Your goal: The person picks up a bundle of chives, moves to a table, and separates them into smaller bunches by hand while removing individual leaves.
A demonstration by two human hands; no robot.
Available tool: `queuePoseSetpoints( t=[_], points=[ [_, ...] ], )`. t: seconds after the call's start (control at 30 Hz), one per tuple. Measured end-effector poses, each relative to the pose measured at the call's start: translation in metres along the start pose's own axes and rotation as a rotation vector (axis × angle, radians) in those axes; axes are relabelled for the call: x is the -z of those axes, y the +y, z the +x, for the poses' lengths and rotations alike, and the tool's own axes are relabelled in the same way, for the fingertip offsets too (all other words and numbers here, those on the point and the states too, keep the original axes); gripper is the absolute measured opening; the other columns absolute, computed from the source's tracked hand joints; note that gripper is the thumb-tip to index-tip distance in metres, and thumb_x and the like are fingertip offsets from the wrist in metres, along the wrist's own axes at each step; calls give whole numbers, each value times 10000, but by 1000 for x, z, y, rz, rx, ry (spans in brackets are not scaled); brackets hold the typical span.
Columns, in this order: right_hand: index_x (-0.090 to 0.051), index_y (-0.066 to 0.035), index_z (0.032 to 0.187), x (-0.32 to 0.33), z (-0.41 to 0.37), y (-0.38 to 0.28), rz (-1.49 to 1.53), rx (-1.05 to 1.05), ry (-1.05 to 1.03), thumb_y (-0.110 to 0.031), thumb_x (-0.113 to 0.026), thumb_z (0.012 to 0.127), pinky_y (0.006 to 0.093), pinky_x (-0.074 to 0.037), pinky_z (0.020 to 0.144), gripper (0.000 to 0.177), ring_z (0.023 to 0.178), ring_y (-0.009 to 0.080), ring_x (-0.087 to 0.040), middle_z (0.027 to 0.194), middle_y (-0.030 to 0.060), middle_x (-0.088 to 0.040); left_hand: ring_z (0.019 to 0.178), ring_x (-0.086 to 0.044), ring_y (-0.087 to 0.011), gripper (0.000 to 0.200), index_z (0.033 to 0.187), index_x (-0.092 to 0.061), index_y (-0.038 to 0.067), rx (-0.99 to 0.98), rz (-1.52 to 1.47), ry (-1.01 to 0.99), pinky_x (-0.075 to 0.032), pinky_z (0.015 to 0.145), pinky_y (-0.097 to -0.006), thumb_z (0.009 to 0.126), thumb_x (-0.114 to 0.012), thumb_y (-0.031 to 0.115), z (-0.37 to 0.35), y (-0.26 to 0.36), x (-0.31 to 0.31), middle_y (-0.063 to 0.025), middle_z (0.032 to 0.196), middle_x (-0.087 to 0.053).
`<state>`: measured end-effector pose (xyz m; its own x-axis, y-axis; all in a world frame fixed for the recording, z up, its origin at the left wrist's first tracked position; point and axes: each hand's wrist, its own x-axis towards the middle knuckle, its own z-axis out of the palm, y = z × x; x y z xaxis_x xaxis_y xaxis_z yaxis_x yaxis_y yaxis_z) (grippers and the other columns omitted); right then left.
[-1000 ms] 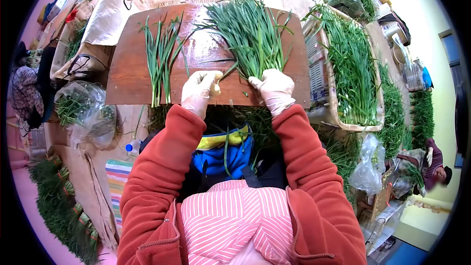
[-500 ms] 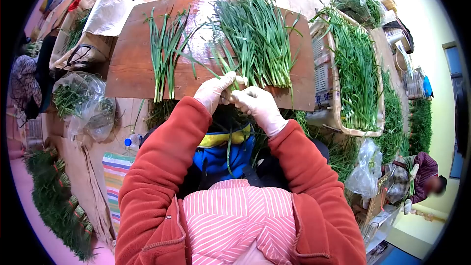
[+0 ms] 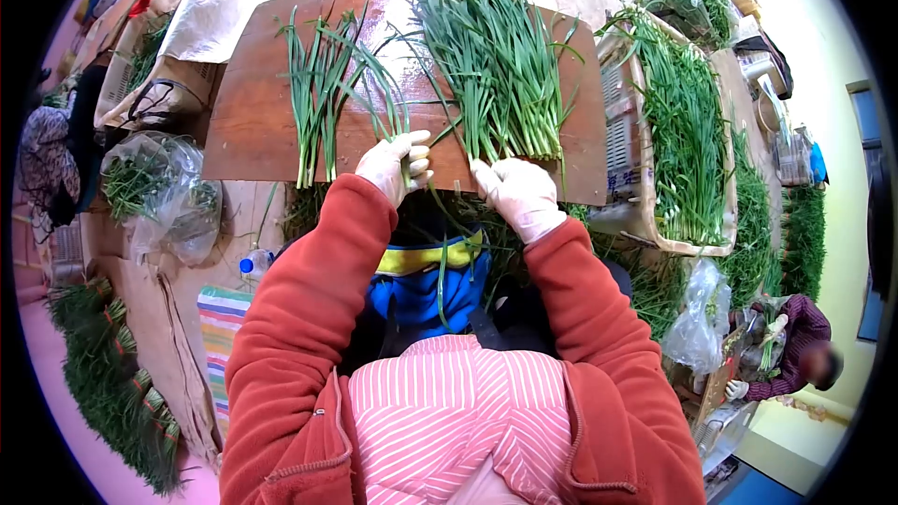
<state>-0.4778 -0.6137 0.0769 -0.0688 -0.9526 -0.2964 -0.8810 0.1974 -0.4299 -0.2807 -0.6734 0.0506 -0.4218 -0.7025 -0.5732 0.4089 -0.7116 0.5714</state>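
We see our left hand at the near edge of the wooden board, its gloved fingers clenched round a few stalks of green chive. Those stalks fan away from the fist toward the far left and cross the tips of the small bundle, which lies straight on the left half of the board.

Our right hand sits just to the right, knuckles up, touching the cut ends of the large pile that covers the board's right half. Its fingers are curled against those ends, but we cannot tell whether they grip any.

Half a second ago both hands met in the middle, pinching the same stalks between them. Now they are apart. The left has carried the stalks leftward, near the small bundle, and the right has gone back to the foot of the large pile. Both heaps lie much as they did.

To the right of the board stands a crate filled with more chives. A plastic bag of trimmings lies to the left. At the near right a co-worker bends over greens.
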Motion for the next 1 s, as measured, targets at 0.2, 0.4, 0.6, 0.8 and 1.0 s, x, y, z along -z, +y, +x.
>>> queuePoseSetpoints(
  t=[0.2, 0.4, 0.6, 0.8, 1.0],
  points=[
    [-653, -86, 695, -19, 23, 3, -82, -48, 73, -524, -493, 818, 374, -459, 683, 482, 720, 268, -611, 690, 98, -632, 470, -333, -70, 208, 913, -612, 133, 33, 124, 178, -346, 480, -244, 776, -685, 272, -5, 4, -17, 80, 576, -364],
    [-662, -55, 745, -21, 7, -5, 337, 134, 126, -382, -584, 824, 308, -455, 571, 346, 558, 180, -583, 609, 77, -617, 450, -285, -44, 220, 896, -613, 134, -57, 96, 9, -300, 455, -226, 818, -645, 338, -7, 1, -20, 94, 529, -278],
    [-598, -101, 640, -30, -14, -29, -182, 450, 289, -347, -591, 799, 406, -441, 549, 293, 608, 287, -576, 601, 90, -551, 425, -321, -45, 288, 958, -603, 81, 9, 294, 12, -273, 411, -217, 811, -653, 324, -4, -7, -22, 77, 522, -354],
    [-613, -77, 767, 2, 7, -22, 1160, -188, -652, -402, -564, 858, 221, -357, 507, 342, 572, 50, -454, 701, -29, -585, 453, -343, -41, 399, 1177, -533, 29, 7, 152, -295, -283, 467, -208, 886, -525, 302, -10, 3, -13, 72, 528, -400],
    [-611, -73, 806, -17, 8, -20, 1334, -146, -543, -330, -571, 862, 194, -334, 486, 266, 550, 50, -458, 703, -15, -592, 625, -496, -102, 438, 1205, -497, 7, 65, 148, -338, -421, 628, -260, 885, -522, 306, -14, 6, -16, -17, 769, -570]
  ],
)
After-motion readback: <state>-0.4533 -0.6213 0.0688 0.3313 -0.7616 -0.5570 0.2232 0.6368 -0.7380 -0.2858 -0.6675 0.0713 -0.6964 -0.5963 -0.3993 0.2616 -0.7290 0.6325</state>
